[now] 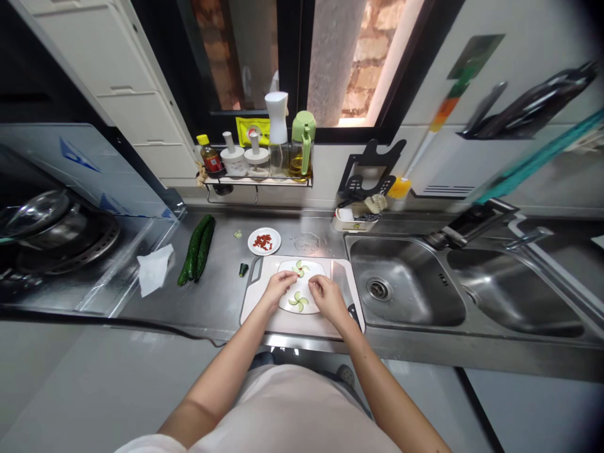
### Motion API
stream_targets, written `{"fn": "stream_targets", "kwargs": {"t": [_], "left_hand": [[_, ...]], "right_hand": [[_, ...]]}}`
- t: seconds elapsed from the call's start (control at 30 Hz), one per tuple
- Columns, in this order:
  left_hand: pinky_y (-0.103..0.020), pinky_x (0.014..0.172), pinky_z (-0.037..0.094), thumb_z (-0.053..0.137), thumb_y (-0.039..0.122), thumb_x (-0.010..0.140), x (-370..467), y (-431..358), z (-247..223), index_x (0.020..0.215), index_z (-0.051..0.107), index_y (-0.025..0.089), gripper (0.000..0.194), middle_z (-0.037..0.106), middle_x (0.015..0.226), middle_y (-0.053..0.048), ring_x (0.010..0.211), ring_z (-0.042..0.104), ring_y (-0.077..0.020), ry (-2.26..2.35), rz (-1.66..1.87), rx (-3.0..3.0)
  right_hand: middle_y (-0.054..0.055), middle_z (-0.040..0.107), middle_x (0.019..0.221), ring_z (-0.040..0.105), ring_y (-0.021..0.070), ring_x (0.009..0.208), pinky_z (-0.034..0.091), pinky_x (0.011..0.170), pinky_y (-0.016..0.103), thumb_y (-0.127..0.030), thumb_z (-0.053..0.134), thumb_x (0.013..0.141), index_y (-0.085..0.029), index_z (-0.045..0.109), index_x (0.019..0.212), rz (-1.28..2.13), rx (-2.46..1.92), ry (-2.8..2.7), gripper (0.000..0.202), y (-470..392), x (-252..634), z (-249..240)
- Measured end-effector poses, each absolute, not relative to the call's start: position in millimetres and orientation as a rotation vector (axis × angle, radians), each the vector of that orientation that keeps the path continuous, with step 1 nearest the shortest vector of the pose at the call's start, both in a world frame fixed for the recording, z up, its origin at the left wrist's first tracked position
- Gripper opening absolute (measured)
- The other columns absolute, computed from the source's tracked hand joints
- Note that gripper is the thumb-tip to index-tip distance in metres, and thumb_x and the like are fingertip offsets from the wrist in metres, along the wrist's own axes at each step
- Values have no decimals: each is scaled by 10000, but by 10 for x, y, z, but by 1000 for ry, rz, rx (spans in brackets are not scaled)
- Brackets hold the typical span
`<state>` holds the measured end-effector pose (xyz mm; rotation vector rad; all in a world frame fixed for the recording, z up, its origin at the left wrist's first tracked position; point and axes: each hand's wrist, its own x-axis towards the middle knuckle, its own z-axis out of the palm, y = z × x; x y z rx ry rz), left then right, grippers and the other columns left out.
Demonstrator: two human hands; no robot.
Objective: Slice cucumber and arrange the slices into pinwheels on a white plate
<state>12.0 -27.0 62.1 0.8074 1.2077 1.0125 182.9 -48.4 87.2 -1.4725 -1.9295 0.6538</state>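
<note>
Left hand [278,286] rests on the left edge of a white oval plate [314,272], fingers curled down onto the rim; can't tell if it's pinching anything. Right hand [328,297] sits on the plate's right side, fingers bent w/ tips touching the plate near the middle; can't tell whether a slice is under them. Both forearms come up from the bottom of the view and meet over the plate.

On the plate: two pinwheels of thin cucumber slices, one at the far end [300,268], one at the near end [297,301], between the two hands. Plate sits on a pale cutting board [287,322] on the steel counter [221,296]. A knife [343,289] lies along the board's right edge, blade away from the person, dark handle near.

Just left of the board, a small cucumber stub [243,270]. Further left, two whole cucumbers [198,248] lie side by side, touching, then a crumpled white paper towel [154,269]. Beyond the board, a small round dish of red bits [264,241], and a lone slice [238,234] left of it.

Right of the board: double sink [410,283] w/ faucet [472,223]. Back wall: small rack [257,181] w/ bottles and jars under the window. Far left: a wok w/ lid [42,220] on the stove.
</note>
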Motion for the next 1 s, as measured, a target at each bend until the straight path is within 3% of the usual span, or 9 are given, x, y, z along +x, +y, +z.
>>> {"fn": "stream_targets", "kwargs": {"t": [0.2,0.37,1.0], "left_hand": [[-224,620,399,757,324,615,168,-312,692,786,707,136,260,692,775,-56,668,559,-116,1189,1055,898],[-261,760,440,755,333,616,198,-302,684,765,692,136,255,696,805,-56,750,593,-140,1118,1087,965],[-279,772,456,746,349,636,193,-306,662,794,692,140,268,695,827,-65,761,600,-156,1143,1037,1059]], "right_hand": [[47,606,828,537,176,805,396,736,282,-257,433,879,-198,591,857,619,-1414,-1967,170,-425,1817,937],[49,594,854,529,180,845,398,770,289,-240,452,881,-200,597,886,585,-1380,-2013,151,-415,1812,975],[46,599,836,517,179,826,389,737,282,-238,477,873,-202,592,815,611,-1393,-2052,134,-398,1816,946]]}}
